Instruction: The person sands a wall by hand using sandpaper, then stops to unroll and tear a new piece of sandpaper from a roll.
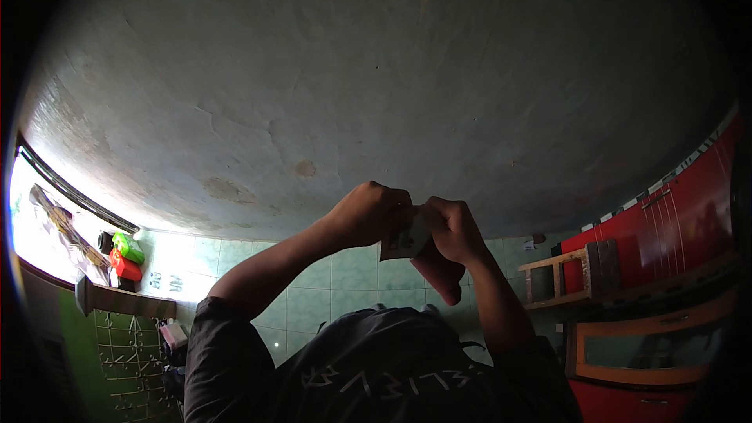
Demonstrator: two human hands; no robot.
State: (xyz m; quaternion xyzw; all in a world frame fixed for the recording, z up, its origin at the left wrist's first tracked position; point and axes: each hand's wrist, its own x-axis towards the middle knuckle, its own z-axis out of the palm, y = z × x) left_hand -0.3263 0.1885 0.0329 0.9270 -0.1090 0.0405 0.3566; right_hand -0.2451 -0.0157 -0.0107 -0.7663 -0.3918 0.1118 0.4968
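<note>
My left hand [374,215] and my right hand [455,231] are close together in front of my chest, fingers closed in a pinch. Both grip the upper part of a small pale sheet or flat packet [399,246] with dark printed marks. Its top edge is covered by the fingers. Below my right hand hangs a long reddish-brown thing [440,276] with a rounded lower end. Its kind is too dark to tell, and so is whether the right hand holds it.
A grey, patchy plaster wall [329,94] rises before me above green floor tiles [309,298]. To the right are a wooden stool-like frame [554,282] and a red cabinet [681,223]. Green and red items [125,258] lie at the bright left side.
</note>
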